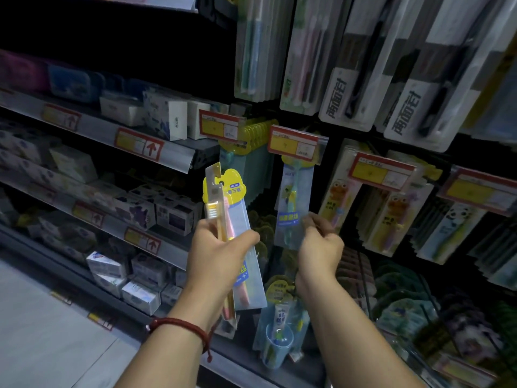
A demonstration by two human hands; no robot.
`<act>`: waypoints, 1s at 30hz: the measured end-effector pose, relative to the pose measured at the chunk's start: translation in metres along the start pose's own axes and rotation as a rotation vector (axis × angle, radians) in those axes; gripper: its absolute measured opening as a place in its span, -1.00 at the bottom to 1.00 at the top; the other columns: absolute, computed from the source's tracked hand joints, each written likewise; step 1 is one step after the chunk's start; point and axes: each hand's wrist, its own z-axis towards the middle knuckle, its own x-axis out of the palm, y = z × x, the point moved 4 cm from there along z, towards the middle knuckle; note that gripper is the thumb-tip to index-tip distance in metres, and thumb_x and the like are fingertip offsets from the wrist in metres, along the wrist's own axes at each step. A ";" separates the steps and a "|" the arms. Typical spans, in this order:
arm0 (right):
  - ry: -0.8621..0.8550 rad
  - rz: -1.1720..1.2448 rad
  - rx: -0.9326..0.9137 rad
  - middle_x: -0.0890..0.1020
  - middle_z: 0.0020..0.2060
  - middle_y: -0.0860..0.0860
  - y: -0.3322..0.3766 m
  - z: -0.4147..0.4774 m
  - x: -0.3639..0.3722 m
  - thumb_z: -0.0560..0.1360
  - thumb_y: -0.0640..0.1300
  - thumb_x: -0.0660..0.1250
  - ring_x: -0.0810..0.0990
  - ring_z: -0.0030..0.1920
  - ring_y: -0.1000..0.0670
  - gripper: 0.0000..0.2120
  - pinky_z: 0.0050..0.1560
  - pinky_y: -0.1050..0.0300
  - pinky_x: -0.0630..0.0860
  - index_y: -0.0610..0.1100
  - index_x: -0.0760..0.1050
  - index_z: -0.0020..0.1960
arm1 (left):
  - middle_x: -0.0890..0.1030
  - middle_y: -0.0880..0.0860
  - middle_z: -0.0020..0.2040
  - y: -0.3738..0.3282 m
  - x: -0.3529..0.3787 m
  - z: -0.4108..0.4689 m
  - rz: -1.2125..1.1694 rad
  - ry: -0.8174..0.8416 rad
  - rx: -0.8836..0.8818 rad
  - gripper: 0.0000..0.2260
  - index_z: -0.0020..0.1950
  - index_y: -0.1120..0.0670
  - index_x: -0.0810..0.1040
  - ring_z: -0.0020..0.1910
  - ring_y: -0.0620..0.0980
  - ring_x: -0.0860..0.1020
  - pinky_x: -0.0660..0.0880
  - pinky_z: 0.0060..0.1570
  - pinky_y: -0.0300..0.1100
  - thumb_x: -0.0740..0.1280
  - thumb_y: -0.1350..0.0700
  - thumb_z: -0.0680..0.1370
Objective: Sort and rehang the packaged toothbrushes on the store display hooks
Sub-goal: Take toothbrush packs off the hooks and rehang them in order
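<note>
Gripping two toothbrush packs (236, 197), the left hand (215, 256) holds them upright — right hand (319, 247) fingers (314, 221) pinch a hanging pack (293, 197).

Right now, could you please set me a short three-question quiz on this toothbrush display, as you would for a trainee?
1. True or false: the left hand is empty.
2. What do the fingers of the right hand pinch? A) a price tag B) the hanging pack C) a white box
3. Fill in: the header of the held pack in the left hand is ____.

Key: 1 false; 2 B; 3 yellow.
</note>
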 end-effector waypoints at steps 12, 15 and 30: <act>0.006 -0.038 0.303 0.56 -0.08 -0.07 -0.010 0.051 0.026 0.66 -0.15 0.28 0.55 -0.05 -0.07 -0.86 -0.09 0.13 0.47 -0.19 0.57 0.09 | 0.74 0.04 -0.08 0.009 0.009 0.013 0.037 0.010 -0.005 -0.46 0.09 0.05 0.59 -0.15 0.08 0.73 0.68 -0.01 0.13 0.61 -0.03 0.18; 0.030 -0.202 0.094 0.61 -0.07 0.03 0.007 0.009 -0.002 0.59 -0.16 0.37 0.57 -0.01 -0.04 -0.86 0.00 0.12 0.47 -0.09 0.57 0.15 | 0.75 0.01 -0.10 0.009 0.008 0.013 0.034 0.001 0.005 -0.44 0.07 0.01 0.61 -0.15 0.07 0.74 0.68 0.01 0.19 0.61 -0.09 0.13; 0.787 -0.220 -0.009 0.75 -0.05 -0.17 0.002 -0.056 -0.011 0.56 -0.35 0.38 0.74 -0.03 -0.18 -0.78 0.03 -0.17 0.64 -0.14 0.63 0.16 | 0.74 0.05 -0.14 0.004 0.012 0.004 0.025 -0.122 0.099 -0.43 0.00 0.01 0.61 -0.15 0.12 0.73 0.66 -0.02 0.28 0.54 -0.29 0.13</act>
